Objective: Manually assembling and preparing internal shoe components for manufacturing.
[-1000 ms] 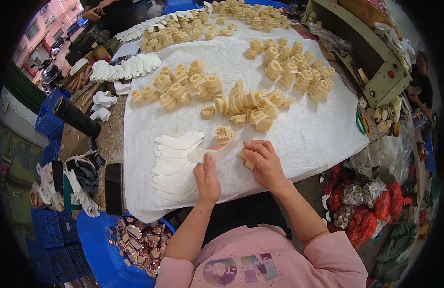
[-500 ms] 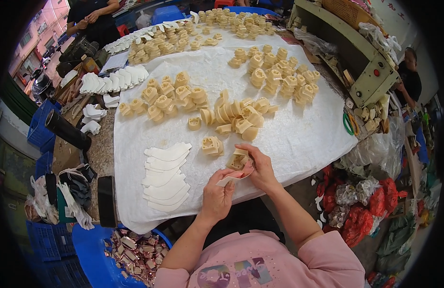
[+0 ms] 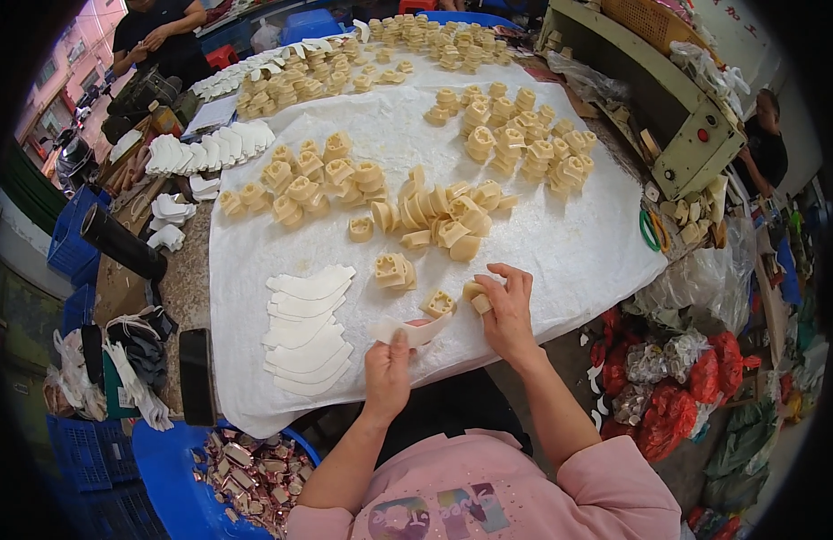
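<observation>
My left hand (image 3: 389, 364) pinches a curved white strip (image 3: 415, 331) between thumb and fingers, close to the table's near edge. In my right hand (image 3: 510, 310) is a small curved beige piece (image 3: 476, 295), gripped between thumb and fingertips. Just beyond the strip sits a beige ring-shaped piece (image 3: 438, 302) with a notched hollow inside. Further off stands a similar beige ring-shaped part (image 3: 394, 271). To the left of my left hand, several curved white strips (image 3: 309, 328) lie overlapping in a column on the white cloth (image 3: 237, 306).
Heaps of beige pieces (image 3: 448, 211) cover the table's middle and far side. A black tube (image 3: 124, 241) and a phone (image 3: 197, 376) are at the left. A blue tub (image 3: 165, 468) of pinkish scraps sits below. Green machinery (image 3: 650, 99) is at the right; other people are further back.
My hands have moved apart, the left one drawing the white strip leftward. My right hand has shifted right and now holds a curved beige piece away from the ring-shaped one.
</observation>
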The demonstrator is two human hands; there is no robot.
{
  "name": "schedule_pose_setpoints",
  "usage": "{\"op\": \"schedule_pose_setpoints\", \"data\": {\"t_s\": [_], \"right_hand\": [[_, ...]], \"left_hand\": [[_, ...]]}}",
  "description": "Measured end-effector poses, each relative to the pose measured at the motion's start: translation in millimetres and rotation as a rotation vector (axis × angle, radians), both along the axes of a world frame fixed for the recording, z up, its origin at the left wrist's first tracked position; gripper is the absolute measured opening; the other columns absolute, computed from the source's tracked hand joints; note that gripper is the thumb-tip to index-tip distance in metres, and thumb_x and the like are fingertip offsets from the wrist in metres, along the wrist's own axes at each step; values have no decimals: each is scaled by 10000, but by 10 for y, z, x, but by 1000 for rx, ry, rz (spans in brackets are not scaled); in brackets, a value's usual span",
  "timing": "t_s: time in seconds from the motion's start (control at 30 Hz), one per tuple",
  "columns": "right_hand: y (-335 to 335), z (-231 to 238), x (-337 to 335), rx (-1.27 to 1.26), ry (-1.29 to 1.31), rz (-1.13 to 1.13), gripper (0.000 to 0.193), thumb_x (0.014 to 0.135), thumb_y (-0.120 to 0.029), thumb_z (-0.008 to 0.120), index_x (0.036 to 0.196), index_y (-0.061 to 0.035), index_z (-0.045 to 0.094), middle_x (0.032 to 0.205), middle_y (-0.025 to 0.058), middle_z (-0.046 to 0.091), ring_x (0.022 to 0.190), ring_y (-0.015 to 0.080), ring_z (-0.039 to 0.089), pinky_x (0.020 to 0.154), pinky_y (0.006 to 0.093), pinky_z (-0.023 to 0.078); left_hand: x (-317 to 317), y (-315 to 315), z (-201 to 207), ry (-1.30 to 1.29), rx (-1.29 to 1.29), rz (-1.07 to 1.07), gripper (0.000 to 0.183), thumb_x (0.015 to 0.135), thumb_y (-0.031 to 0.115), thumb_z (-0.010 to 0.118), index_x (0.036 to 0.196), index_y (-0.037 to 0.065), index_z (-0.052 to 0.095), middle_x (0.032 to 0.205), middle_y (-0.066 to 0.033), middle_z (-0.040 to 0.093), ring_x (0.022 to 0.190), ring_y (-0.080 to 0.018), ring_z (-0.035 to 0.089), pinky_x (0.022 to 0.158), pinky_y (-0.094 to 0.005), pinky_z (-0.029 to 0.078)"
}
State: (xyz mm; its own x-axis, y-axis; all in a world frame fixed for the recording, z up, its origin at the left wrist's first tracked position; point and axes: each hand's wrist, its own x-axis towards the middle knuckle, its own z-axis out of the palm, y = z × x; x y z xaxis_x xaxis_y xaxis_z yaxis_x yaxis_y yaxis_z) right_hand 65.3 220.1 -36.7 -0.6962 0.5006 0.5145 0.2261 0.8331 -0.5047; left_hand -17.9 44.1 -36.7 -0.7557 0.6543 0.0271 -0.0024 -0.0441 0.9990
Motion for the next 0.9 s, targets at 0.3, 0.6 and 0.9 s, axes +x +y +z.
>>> {"op": "schedule_pose_setpoints", "data": {"t_s": [0.3, 0.6, 0.9], "right_hand": [[-226, 270, 72, -699, 263, 401, 371, 712, 128, 587, 1046, -34, 572, 1000, 139, 547, 911, 259, 570, 766, 326, 478], [-864, 413, -129, -533, 439, 682, 420, 729, 141, 582, 1094, -61, 539, 1054, 144, 566, 910, 285, 576, 751, 341, 492], [-895, 344, -133, -228, 511, 693, 481, 655, 150, 588, 1086, -60, 557, 1020, 122, 586, 896, 300, 548, 749, 362, 467]], "left_hand": [[-14, -302, 242, -454, 283, 259, 338, 982, 220, 382, 1113, -43, 548, 994, -88, 601, 726, -91, 516, 654, -230, 414], [206, -375, 398, -443, 436, 184, 362, 992, 198, 357, 1119, -98, 521, 1067, -134, 578, 955, -139, 557, 844, -277, 457], [263, -437, 524, -439, 423, 136, 382, 989, 180, 365, 1160, -137, 494, 1045, -130, 595, 863, -92, 561, 751, -211, 458]]}}
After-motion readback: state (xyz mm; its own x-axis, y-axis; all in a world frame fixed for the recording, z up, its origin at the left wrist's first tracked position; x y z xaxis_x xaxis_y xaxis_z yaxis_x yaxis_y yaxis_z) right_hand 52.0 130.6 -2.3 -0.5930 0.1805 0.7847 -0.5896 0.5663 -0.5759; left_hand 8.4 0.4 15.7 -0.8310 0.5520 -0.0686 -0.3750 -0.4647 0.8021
